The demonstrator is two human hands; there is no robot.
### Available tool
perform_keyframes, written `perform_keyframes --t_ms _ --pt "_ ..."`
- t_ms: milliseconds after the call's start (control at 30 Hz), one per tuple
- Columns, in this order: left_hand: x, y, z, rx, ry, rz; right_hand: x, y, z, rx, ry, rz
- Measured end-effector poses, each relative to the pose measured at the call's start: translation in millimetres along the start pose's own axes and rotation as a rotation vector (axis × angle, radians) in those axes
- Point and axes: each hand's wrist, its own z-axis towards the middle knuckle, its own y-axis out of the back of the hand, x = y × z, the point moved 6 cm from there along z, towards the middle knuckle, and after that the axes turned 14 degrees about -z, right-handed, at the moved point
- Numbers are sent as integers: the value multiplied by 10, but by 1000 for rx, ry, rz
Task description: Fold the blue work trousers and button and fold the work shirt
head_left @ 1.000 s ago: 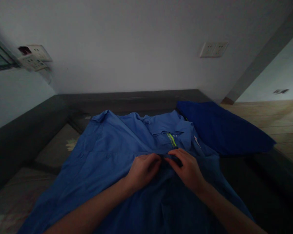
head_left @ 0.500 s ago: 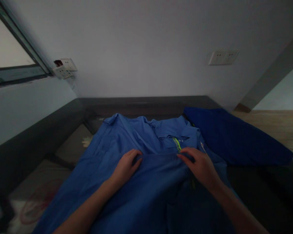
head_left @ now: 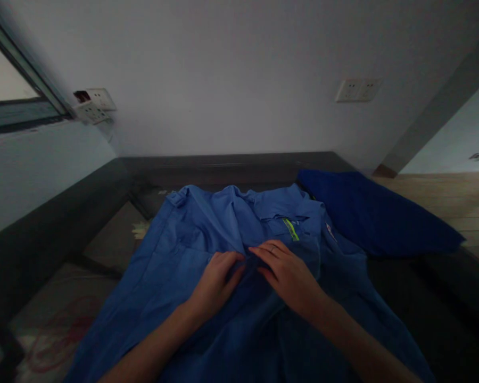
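Observation:
A blue work shirt with a yellow-green strip on its chest pocket lies spread on a dark surface in front of me. My left hand rests on the middle of the shirt with its fingers curled into a fold of the cloth. My right hand lies beside it, fingers stretched out flat on the fabric, the fingertips of the two hands almost touching. A ring shows on one finger of the right hand.
A darker blue garment lies to the right of the shirt. A dark raised rim borders the surface at the back and left. White wall sockets and a window sit on the walls; wooden floor lies to the right.
My hands were apart along a fold of the shirt half a second ago; they have come together at the shirt's middle. The right hand now lies flat.

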Motion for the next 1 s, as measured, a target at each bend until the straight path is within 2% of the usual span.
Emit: perform_keyframes --t_ms 167,333,467,667,833,1000 --pt "-47 4 3 22 -45 -18 -136 -139 -65 7 -180 192" --pt "-43 -7 -37 2 -96 -62 -163 -261 -109 115 -239 382" --pt "-85 -23 -49 17 -158 -23 -190 -312 -117 128 -291 500" --pt "-99 -1 -15 9 -72 -19 -174 -304 -123 115 -300 562" --pt "-111 -42 -26 42 -81 -52 -132 -282 -113 73 -248 556" --pt "-101 -67 -50 3 -125 -7 -112 -284 -122 53 -224 526"
